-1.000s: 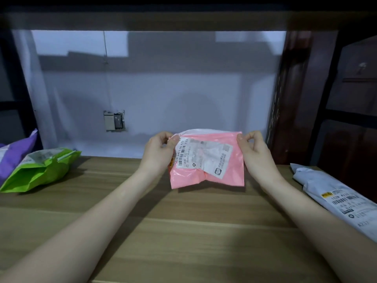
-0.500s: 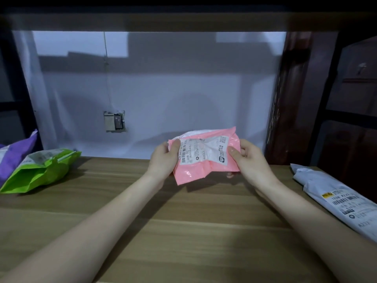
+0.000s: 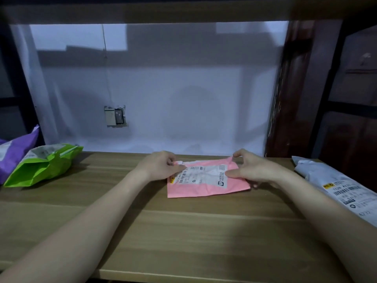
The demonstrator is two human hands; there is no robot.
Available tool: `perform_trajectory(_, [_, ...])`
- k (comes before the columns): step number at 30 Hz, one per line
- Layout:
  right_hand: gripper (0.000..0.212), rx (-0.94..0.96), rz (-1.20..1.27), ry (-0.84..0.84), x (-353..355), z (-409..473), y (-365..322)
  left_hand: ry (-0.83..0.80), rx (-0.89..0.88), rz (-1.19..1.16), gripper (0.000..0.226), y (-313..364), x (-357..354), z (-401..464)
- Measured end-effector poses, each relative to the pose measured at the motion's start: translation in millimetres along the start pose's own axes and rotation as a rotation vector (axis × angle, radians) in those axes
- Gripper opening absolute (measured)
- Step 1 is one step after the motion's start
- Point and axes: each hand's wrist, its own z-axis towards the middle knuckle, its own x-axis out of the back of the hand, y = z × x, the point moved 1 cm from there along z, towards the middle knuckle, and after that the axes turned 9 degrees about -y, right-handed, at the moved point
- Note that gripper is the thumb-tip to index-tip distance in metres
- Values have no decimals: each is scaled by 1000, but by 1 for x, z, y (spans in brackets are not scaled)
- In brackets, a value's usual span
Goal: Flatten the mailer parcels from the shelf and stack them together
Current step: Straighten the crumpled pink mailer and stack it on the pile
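A pink mailer parcel with a white shipping label lies flat on the wooden shelf board, near the back middle. My left hand pinches its upper left edge. My right hand holds its upper right corner, thumb resting on the label side. A green mailer and a purple mailer lie crumpled at the far left. A grey mailer with a barcode label lies at the right edge.
A white wall with a small socket box closes the back of the shelf. A dark wooden post stands at the right. An upper shelf board runs overhead.
The pink mailer was held upright in the air between both hands. It has come down and now lies flat on the shelf board, still gripped at its top corners.
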Motion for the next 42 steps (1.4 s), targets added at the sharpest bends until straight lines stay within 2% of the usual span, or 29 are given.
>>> perform_trajectory(3, [64,102,-214,140,-2,6,3,118,6,74,36,4,0,0])
perform_trajectory(6, [53,292,-272,325,-7,9,0,307,-109,138,37,20,-3,-3])
perform_trajectory(8, [47,425,-297,356,-14,10,-6,237,-210,85,40,32,-9,-4])
perform_trajectory(10, [46,459,-362,283,-24,13,-9,36,-273,174,50,41,-20,-4])
perform_trajectory(12, [47,433,-403,130,-36,16,-7,-127,-306,232,53,42,-28,-5])
perform_trajectory(15, [53,395,-424,-58,-48,17,-2,-233,-326,196,47,40,-35,-9])
perform_trajectory(19, [60,287,-470,-140,-49,17,-1,-268,-292,207,47,43,-36,-15])
perform_trajectory(24, [60,258,-552,-184,-50,18,-1,-327,-253,286,50,46,-34,-16])
perform_trajectory(34, [59,234,-617,-232,-46,15,-6,-412,-233,280,53,45,-31,-12])
perform_trajectory(38, [58,224,-570,-228,-44,13,-6,-375,-242,92,57,37,-33,-7])
perform_trajectory(42, [64,230,-509,-136,-44,13,-3,-360,-181,-304,85,27,-27,-3])
